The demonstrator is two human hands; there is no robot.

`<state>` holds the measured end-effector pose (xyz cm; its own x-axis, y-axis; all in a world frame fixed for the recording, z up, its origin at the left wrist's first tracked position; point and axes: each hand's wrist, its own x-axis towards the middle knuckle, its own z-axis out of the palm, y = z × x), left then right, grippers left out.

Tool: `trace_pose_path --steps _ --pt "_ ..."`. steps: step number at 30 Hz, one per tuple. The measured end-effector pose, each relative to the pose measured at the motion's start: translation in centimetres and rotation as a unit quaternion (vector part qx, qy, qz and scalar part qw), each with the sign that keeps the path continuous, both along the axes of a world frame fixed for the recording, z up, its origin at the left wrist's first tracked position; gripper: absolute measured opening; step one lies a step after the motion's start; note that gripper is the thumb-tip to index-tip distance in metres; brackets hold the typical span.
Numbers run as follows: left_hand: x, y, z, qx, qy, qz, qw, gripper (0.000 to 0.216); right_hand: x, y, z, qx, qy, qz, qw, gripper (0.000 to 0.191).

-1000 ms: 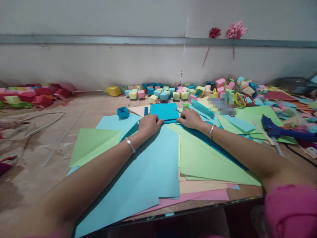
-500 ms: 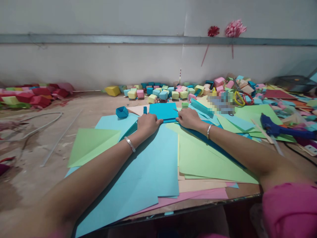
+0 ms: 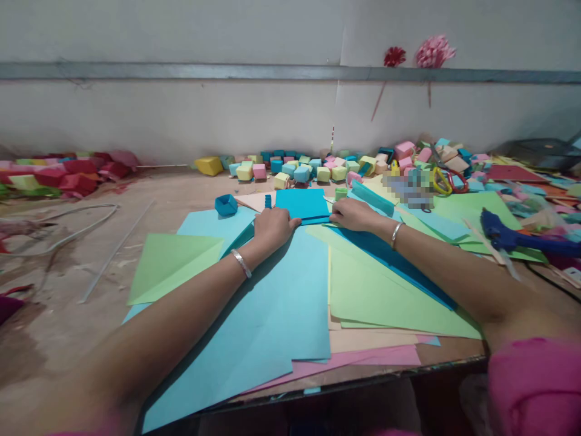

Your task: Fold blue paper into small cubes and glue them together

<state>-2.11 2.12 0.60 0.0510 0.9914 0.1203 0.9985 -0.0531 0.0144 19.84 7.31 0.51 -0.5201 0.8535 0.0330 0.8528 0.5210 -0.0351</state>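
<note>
A brown, smudged wooden-looking table (image 3: 167, 191) runs up to a smooth grey wall (image 3: 204, 121). Two bare hands reach in from the near edge. They are apart from each other, the left hand (image 3: 273, 228) and the right hand (image 3: 354, 214) at opposite ends of the near side of a bright blue folded paper (image 3: 300, 203). This flat, crisp, roughly rectangular piece lies past the table's middle, toward the far edge. The left thumb lies along its near fold with the fingers curled; the right fingertips bunch at its other near corner. Whether either hand pinches the paper or only presses it, I cannot tell.

Underneath, a large matte light blue sheet (image 3: 267, 309) spreads to the near edge, overlapping smooth green sheets (image 3: 385, 290) and thin pink paper (image 3: 354, 360). A deeper blue, long folded strip (image 3: 399, 266) slants below the right forearm.

Left of the folded paper sits an open, angular blue paper box (image 3: 226, 205). Small pastel paper cubes (image 3: 302, 174) crowd the far edge; a heap of red and pink boxes (image 3: 79, 180) fills the far left corner. Toward the right edge lie scissors (image 3: 441, 181) with rounded handles and a hard blue glue gun (image 3: 512, 235).
</note>
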Motion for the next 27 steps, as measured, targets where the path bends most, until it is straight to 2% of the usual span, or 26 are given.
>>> trace_pose_path --steps 8,16,20,22,25,27 --pt "0.2 -0.2 0.4 -0.020 0.009 0.006 1.000 0.046 -0.1 -0.3 -0.1 0.008 -0.012 -0.018 1.000 0.021" --pt "0.0 -0.1 0.2 -0.008 0.008 -0.002 1.000 0.045 -0.6 -0.9 0.4 -0.004 0.027 -0.065 0.997 0.015" --pt "0.2 -0.1 0.3 -0.008 0.015 0.003 1.000 0.045 -0.8 -0.8 0.3 0.002 0.042 -0.064 0.997 0.014" --pt "0.3 -0.1 0.4 -0.008 0.023 0.006 1.000 0.045 -0.8 -0.9 0.2 0.040 0.035 -0.039 0.998 0.014" --pt "0.4 -0.3 0.4 0.010 0.034 0.008 0.999 0.042 -0.8 -1.4 0.2 0.127 -0.016 0.066 0.990 0.015" --pt "0.5 -0.4 0.2 0.054 0.045 -0.008 0.997 0.037 -0.8 -1.8 0.4 0.147 -0.059 0.131 0.979 0.020"
